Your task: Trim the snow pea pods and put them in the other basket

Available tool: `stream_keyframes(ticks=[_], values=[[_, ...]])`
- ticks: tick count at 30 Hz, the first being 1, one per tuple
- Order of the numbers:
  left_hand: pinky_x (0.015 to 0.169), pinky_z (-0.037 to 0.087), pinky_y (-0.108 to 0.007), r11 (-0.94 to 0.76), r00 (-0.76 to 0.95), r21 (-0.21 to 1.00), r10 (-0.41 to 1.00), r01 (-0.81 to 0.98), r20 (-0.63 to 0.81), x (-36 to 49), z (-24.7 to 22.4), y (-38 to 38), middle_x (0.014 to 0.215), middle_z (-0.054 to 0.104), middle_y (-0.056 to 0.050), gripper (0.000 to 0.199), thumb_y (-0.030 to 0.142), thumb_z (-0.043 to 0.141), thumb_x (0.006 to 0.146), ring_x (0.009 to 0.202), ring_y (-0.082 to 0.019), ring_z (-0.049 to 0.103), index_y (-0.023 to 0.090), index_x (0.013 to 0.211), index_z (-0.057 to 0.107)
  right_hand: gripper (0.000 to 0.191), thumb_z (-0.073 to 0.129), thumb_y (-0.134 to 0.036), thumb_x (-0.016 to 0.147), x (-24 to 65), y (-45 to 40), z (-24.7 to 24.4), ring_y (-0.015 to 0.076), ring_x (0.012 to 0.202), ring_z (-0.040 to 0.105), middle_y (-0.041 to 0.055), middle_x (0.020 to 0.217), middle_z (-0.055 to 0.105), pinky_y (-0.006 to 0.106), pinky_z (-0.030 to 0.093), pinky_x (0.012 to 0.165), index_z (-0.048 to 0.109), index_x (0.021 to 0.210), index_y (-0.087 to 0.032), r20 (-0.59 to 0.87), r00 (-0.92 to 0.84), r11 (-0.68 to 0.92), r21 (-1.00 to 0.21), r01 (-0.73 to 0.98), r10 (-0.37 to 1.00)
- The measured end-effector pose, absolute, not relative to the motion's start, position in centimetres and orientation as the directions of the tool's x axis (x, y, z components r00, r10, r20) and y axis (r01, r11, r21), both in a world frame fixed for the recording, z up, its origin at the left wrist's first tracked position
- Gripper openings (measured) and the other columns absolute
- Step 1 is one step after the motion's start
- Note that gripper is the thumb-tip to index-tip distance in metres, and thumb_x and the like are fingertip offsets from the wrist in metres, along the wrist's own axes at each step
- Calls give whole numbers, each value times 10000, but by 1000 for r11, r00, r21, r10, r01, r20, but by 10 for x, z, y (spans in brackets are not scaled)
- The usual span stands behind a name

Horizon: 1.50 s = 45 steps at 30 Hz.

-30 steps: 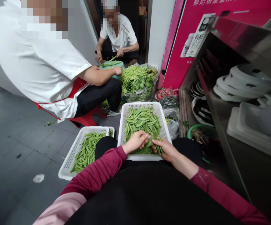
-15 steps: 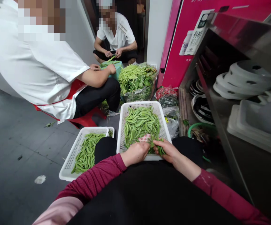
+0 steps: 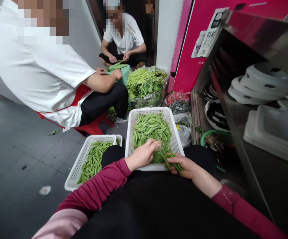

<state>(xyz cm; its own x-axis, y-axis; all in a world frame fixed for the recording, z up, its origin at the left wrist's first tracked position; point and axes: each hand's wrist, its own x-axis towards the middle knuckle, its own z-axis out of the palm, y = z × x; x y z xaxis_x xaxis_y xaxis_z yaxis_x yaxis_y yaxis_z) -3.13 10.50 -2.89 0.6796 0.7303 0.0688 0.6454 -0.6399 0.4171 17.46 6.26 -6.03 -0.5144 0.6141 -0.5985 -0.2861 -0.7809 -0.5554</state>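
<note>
Grey floor (image 3: 34, 166) is lying left of the middle basket (image 3: 176, 136). Over its near end, the left hand (image 3: 144, 154) is parting from the right hand (image 3: 186, 165), apparently pausing the handling. The right fingers are pinching pods (image 3: 170, 155) at the basket's near right corner; whether the left are pinching, I cannot tell.

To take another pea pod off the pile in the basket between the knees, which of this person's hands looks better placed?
Probably the left hand: it is over the white basket, near the piled pea pods, with nothing clearly in its grasp. The right hand already holds a bunch of pods.
</note>
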Motion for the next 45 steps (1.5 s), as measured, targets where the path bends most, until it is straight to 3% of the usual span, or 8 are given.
stream_keyframes(ticks=[5, 10, 13, 17, 24, 29, 36, 45], values=[[665, 430, -233, -746, 803, 315, 587, 587, -107, -18, -14, 96, 834, 565, -69, 160, 192, 415, 811, 763, -154, 558, 167, 848, 569, 184, 635, -294, 645, 177, 67, -59, 75, 432, 439, -27, 576, 533, 187, 327, 396, 552, 745, -164, -529, -535, -683, -718, -131, 659], [600, 394, -223, -690, 857, 520, 474, 503, -201, -19, -14, 107, 654, 582, -25, 104, 189, 543, 713, 626, -136, 537, 178, 611, 560, 185, 677, -310, 593, 178, 76, -44, 95, 439, 455, -34, 519, 539, 200, 321, 409, 610, 682, -162, -425, -529, -235, -890, 390, 735], [559, 379, -203, -413, 807, 786, 564, 459, -175, -19, -20, 110, 578, 546, -1, 235, 301, 470, 786, 541, -96, 494, 160, 619, 558, 147, 695, -259, 568, 169, 76, -38, 105, 518, 479, -37, 556, 558, 201, 338, 468, 616, 660, -176, -254, -492, -37, -912, 409, 833], [421, 330, -184, 86, 615, 939, 735, 334, -286, -15, -44, 102, 501, 431, 40, 390, 416, 285, 855, 390, -60, 377, 133, 731, 523, 170, 629, -326, 671, 151, 72, -49, 94, 436, 456, -46, 517, 530, 211, 360, 429, 575, 739, -180, -234, -220, -221, -972, 81, 947], [764, 417, -269, -428, 594, 531, 783, 731, -187, -23, -81, 102, 858, 549, -69, 124, 165, 538, 693, 862, -173, 523, 145, 791, 611, 255, 731, -226, 550, 204, 103, -66, 117, 591, 582, -11, 717, 623, 248, 506, 549, 551, 728, -187, -382, 387, -86, -795, -600, 839], [745, 436, -326, -374, 415, 213, 888, 903, -197, -3, -93, 140, 907, 569, -134, 215, 191, 413, 803, 847, -208, 567, 117, 932, 568, 325, 734, -160, 538, 217, 109, -57, 113, 534, 567, -27, 664, 603, 263, 519, 533, 587, 826, -201, -422, 231, -221, -779, -587, 877], [724, 438, -315, -365, 408, 209, 883, 907, -233, 5, -107, 164, 832, 620, -127, 148, 164, 460, 772, 800, -204, 590, 129, 824, 594, 280, 742, -286, 559, 171, 84, -66, 94, 453, 492, -47, 514, 522, 230, 455, 467, 547, 725, -173, -465, 23, -407, -796, -448, 885], [435, 397, -180, 170, 405, 939, 869, 298, -286, -13, -45, 130, 497, 511, 28, 136, 252, 525, 724, 434, -74, 488, 117, 721, 545, 207, 654, -254, 601, 155, 94, -71, 193, 700, 576, 8, 730, 645, 334, 434, 719, 660, 807, -239, -27, 5, -27, -923, 384, 1000]])
